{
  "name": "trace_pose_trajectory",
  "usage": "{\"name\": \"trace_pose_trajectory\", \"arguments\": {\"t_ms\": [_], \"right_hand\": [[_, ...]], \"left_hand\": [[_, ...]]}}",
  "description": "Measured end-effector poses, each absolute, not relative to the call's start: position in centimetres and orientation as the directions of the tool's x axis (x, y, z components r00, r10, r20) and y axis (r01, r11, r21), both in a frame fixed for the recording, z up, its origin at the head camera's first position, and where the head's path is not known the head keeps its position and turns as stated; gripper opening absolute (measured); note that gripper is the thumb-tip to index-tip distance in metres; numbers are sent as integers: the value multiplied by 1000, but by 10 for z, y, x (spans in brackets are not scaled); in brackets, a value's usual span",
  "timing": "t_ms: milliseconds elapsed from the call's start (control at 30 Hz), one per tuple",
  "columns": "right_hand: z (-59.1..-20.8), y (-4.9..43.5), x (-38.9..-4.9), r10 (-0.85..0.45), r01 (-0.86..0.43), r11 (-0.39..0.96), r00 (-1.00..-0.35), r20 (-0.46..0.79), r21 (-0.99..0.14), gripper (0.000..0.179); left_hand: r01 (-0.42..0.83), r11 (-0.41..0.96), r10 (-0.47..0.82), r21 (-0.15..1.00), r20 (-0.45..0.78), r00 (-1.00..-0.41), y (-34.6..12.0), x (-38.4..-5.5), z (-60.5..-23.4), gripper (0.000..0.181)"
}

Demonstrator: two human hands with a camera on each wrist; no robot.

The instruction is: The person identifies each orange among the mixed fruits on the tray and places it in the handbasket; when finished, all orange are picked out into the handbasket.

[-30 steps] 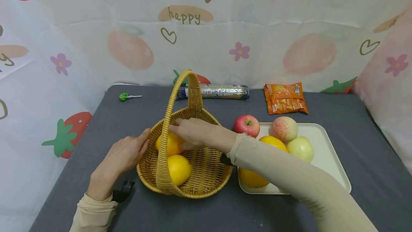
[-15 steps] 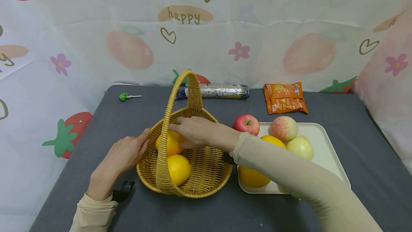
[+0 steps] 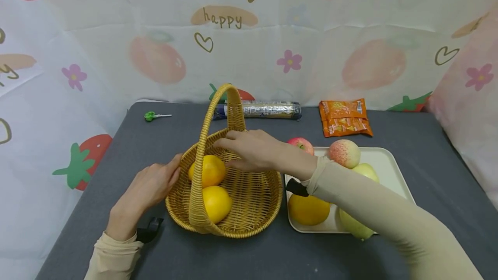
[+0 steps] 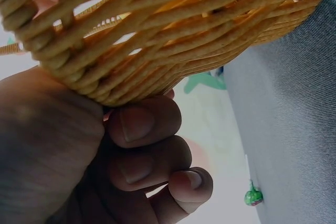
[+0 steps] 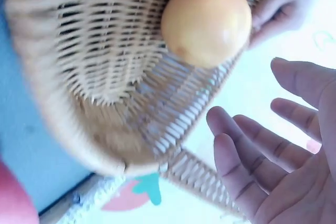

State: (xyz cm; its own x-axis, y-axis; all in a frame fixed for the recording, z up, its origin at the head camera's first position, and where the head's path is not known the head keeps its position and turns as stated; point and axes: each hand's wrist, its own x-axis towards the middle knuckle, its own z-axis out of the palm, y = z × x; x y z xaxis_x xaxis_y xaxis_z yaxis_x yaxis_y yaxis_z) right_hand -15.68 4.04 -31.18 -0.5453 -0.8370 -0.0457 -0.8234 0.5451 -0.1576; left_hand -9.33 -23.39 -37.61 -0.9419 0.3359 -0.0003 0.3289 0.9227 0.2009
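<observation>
A wicker basket [image 3: 253,202] with a tall arched handle stands on the dark table. Two oranges [image 3: 213,171] lie against its left inner side, one behind the other. My left hand [image 3: 153,185] grips the basket's left rim; in the left wrist view its curled fingers [image 4: 149,166] press under the woven edge. Above the far part of the basket is my right hand [image 3: 256,152], holding nothing. The right wrist view shows its fingers [image 5: 262,156] spread and apart from the nearer orange [image 5: 207,24].
Right of the basket, a cream tray [image 3: 393,176] bears another orange [image 3: 309,210], a peach [image 3: 344,153] and pale green fruits [image 3: 354,224], partly behind my right sleeve. A red apple [image 3: 301,144] sits by its far corner. Behind lie a lollipop [image 3: 149,116], a long packet [image 3: 272,110] and an orange snack bag [image 3: 345,118].
My right hand has let go of the far orange in the basket and moved up and to the right. The left hand keeps its hold on the rim.
</observation>
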Motion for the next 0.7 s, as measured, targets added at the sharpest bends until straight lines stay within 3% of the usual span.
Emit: {"name": "trace_pose_trajectory", "arguments": {"t_ms": [267,500,700], "right_hand": [[-301,96,-157,-811,-820,544,-568,138,-179,42],[-302,144,-150,-737,-739,635,-667,110,-227,43],[-314,176,-135,-727,-734,654,-677,117,-186,39]], "left_hand": [[329,922,335,202,5,-942,-233,-92,-375,39],[326,925,332,197,-1,-943,-233,-92,-376,39],[329,926,334,187,9,-943,-234,-92,-375,39]]}}
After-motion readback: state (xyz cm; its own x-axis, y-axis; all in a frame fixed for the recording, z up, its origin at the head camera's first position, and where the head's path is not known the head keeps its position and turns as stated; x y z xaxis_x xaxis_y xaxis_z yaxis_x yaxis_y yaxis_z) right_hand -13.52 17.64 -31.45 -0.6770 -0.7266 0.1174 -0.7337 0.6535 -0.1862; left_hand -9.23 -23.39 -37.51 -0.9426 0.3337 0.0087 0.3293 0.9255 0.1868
